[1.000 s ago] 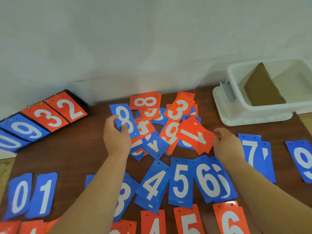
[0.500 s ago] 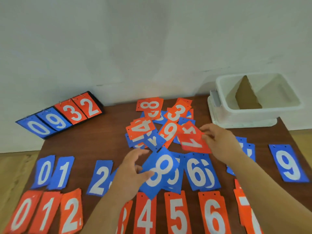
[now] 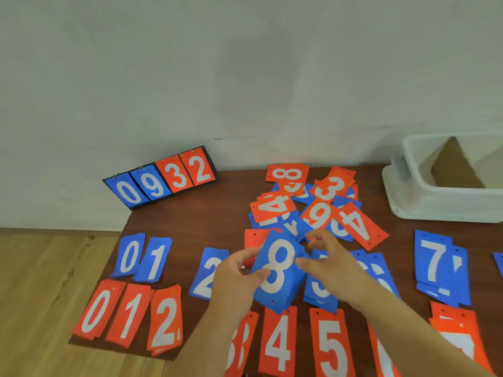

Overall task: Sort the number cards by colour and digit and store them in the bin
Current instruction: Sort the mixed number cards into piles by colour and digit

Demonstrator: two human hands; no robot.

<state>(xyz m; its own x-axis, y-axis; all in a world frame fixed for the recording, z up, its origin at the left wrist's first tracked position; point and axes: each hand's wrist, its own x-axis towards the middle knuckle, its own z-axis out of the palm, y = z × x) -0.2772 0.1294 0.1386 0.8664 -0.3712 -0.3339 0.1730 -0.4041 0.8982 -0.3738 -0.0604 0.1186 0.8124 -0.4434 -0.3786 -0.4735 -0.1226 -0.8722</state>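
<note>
We held the blue 8 card [image 3: 280,270] just above the middle of the table [image 3: 190,227], tilted, with more blue edges showing under its lower side like a thin stack. Our left hand [image 3: 236,278] pinched its left edge, thumb on the face beside the white digit. Our right hand [image 3: 329,265] met the right edge with its thumb, and its fingers were curled at the card's top corner.

Beyond the card, towards the far edge, lay the unsorted pile [image 3: 318,205] of red and blue cards, overlapping at all angles. A red 8, 3, 9 and two 4s lay uppermost.

Along the left side the sorted cards ran in two rows. The further row held the blue 0 [image 3: 130,254], blue 1 [image 3: 155,259] and blue 2 [image 3: 208,273]. Along the near edge were the red 0 [image 3: 96,311], red 1 [image 3: 130,314] and red 2 [image 3: 166,319]. The red 3 [image 3: 242,346] was half hidden by our left arm, then came the red 4 [image 3: 277,341] and red 5 [image 3: 330,346].

A blue 5 and blue 6 lay partly hidden under our right hand and arm. The blue 7 stack [image 3: 438,262] sat near the right edge, with a red stack [image 3: 457,330] nearer us.

The white bin [image 3: 441,202] stood at the far right corner with a brown cardboard piece [image 3: 454,170] inside. At the far left corner a flip scoreboard [image 3: 163,178] read 0 9 3 2 against the wall.
</note>
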